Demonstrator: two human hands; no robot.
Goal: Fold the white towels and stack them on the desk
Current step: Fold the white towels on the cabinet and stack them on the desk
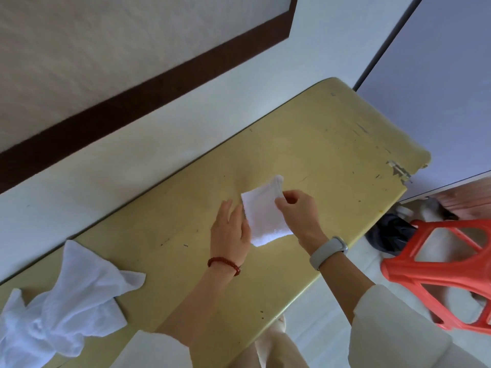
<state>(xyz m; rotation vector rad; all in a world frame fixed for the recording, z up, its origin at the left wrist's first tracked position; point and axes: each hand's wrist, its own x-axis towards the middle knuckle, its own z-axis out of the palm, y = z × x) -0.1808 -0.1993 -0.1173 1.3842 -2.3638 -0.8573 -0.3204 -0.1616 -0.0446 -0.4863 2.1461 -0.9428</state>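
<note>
A small white towel (pixel 263 213), folded into a rectangle, lies near the middle of the yellow desk (pixel 332 134). My right hand (pixel 297 211) pinches its right edge between thumb and fingers. My left hand (pixel 231 229) rests flat with fingers together against the towel's left edge, pressing it on the desk. A heap of unfolded white towels (pixel 61 301) lies crumpled at the desk's near left end.
A wall with a dark brown band (pixel 132 102) runs along the desk's far side. A red plastic stool (pixel 438 272) stands on the floor to the right, beside a dark bag (pixel 390 235). The desk's right corner is chipped.
</note>
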